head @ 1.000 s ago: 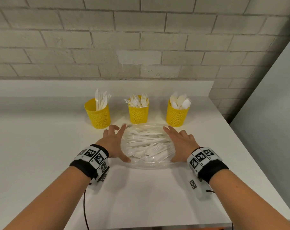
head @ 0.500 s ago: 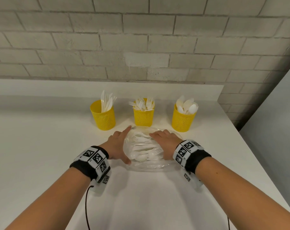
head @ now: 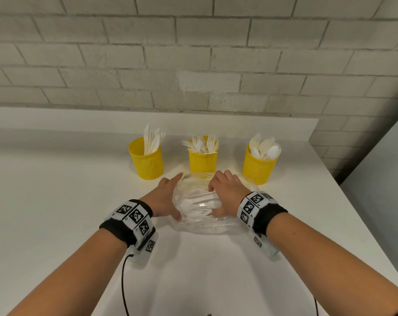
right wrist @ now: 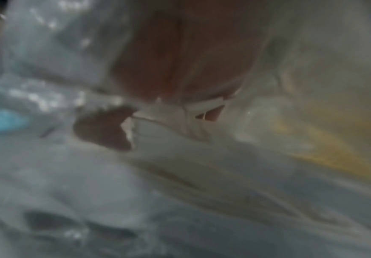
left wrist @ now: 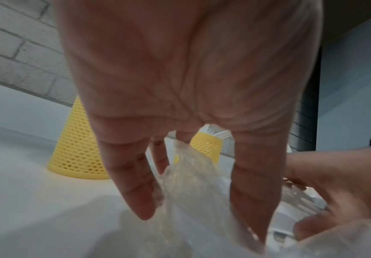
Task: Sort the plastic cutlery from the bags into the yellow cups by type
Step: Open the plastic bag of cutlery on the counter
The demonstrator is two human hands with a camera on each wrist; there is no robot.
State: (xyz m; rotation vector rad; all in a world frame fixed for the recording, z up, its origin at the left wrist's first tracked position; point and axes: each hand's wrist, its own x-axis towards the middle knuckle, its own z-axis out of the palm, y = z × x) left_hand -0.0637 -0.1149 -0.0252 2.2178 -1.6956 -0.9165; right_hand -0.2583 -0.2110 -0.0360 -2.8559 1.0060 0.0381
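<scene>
Head view, centre of frame: clear crinkled plastic bag (head: 199, 224) of white plastic cutlery (head: 196, 202) lies on the white table (head: 56, 213), just in front of three yellow mesh cups in a row. Left cup (head: 146, 161) holds knives, middle cup (head: 202, 160) forks, right cup (head: 259, 166) spoons. Left hand (head: 165, 198) rests against the bag's left side, fingers straight and spread, not curled round anything; left wrist view shows the film bunched between its fingers (left wrist: 133, 183). Right hand (head: 224, 196) is on top of the bag, fingers curled down, gripping the film and cutlery underneath. Right wrist view is blurred plastic, little readable.
</scene>
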